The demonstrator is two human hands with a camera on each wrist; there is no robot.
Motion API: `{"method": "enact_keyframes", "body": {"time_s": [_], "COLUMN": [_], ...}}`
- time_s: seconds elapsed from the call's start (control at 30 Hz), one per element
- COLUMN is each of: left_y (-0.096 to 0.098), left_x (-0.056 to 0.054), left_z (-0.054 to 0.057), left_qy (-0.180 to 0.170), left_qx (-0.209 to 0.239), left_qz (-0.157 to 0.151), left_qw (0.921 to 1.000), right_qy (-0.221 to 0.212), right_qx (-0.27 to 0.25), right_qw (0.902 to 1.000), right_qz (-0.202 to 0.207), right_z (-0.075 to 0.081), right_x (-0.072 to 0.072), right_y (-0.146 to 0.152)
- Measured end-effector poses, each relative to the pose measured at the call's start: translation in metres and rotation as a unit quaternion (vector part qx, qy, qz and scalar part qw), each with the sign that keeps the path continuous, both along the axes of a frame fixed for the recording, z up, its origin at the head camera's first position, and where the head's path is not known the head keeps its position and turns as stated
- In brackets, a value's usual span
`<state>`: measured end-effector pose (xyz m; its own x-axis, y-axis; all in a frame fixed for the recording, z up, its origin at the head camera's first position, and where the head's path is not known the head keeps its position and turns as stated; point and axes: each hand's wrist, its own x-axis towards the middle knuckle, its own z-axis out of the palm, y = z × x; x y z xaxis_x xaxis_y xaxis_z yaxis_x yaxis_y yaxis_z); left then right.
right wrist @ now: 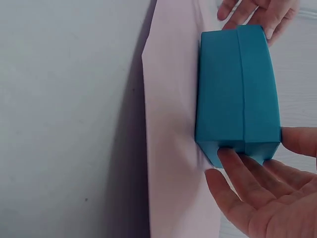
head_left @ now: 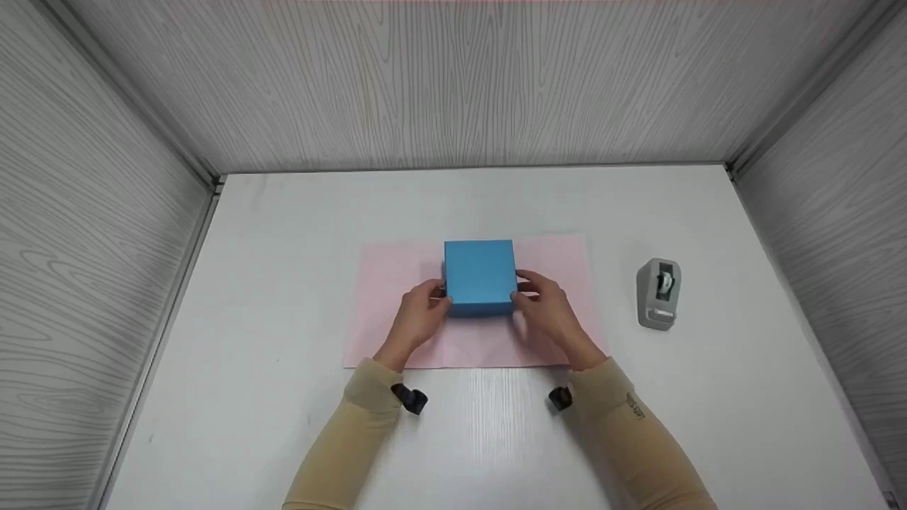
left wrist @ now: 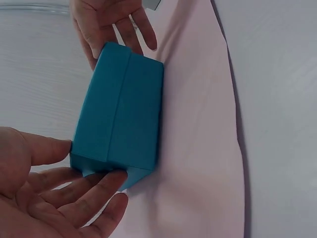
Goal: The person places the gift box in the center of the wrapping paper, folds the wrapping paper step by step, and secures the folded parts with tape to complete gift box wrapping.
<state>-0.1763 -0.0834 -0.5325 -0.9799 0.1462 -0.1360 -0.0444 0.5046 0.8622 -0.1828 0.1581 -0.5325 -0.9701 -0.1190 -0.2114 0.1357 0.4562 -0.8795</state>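
A square blue box [head_left: 480, 273] with a fitted lid is at the middle of a pink paper sheet [head_left: 397, 333]. My left hand [head_left: 419, 316] holds its left side, thumb at the near corner and fingers along the side wall. On the opposite side my right hand [head_left: 548, 310] grips it in much the same way. The lid's edge shows as a line across the box's front in the left wrist view [left wrist: 116, 106] and the right wrist view. Whether the box's underside touches the paper cannot be told.
A grey tape dispenser [head_left: 657, 294] stands on the white table [head_left: 234, 283], right of the paper. Grey wood-grain panels [head_left: 468, 85] close off the back and both sides. The paper's near edge [right wrist: 146, 124] lifts slightly off the table.
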Motion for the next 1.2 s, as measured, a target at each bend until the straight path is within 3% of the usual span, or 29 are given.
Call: {"method": "enact_keyframes", "body": {"time_s": [0.13, 0.37, 0.8, 1.0, 1.2], "left_y": [-0.001, -0.005, -0.008, -0.010, -0.015], "left_x": [0.007, 0.020, 0.025, 0.023, 0.023], "left_z": [0.003, 0.003, -0.002, -0.004, -0.010], "left_qy": [-0.009, -0.021, -0.020, -0.025, -0.036], "left_qx": [0.009, 0.009, -0.015, -0.020, -0.025], "left_qz": [0.002, 0.003, 0.002, -0.009, -0.040], "left_qw": [0.9999, 0.9997, 0.9997, 0.9994, 0.9982], "right_qy": [0.001, 0.007, 0.017, 0.032, 0.041], "right_qx": [-0.028, -0.030, -0.050, -0.014, 0.025], "right_qw": [0.9996, 0.9995, 0.9985, 0.9991, 0.9977], "right_qz": [0.002, 0.011, 0.016, 0.025, 0.049], "right_z": [0.002, 0.000, -0.005, -0.007, -0.012], "right_x": [0.008, 0.018, 0.026, 0.027, 0.029], "right_y": [0.001, 0.001, -0.001, 0.001, 0.007]}}
